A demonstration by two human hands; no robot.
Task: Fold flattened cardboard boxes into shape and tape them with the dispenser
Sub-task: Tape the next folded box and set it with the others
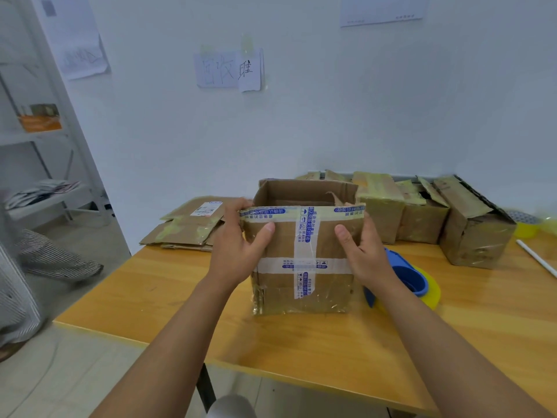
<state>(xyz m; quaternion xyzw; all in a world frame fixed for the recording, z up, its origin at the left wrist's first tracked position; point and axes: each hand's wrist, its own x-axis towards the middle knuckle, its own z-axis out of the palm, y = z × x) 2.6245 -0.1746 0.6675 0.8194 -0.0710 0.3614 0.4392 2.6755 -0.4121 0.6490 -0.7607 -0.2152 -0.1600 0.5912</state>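
A brown cardboard box [304,285] stands upright in the middle of the wooden table [301,351], its top open and its near face crossed with white printed tape. My left hand [241,245] grips the box's upper left corner, thumb on the near face and fingers round the side. My right hand [364,251] grips the upper right corner the same way. The blue tape dispenser [407,276] with a yellowish tape roll lies on the table just right of the box, partly hidden behind my right wrist.
A stack of flattened boxes [190,227] lies at the table's far left. Three shaped, taped boxes [428,215] line the wall at the back right. A white rod [536,260] and a yellow object [527,229] lie at the far right. A person's striped leg [51,260] is at left.
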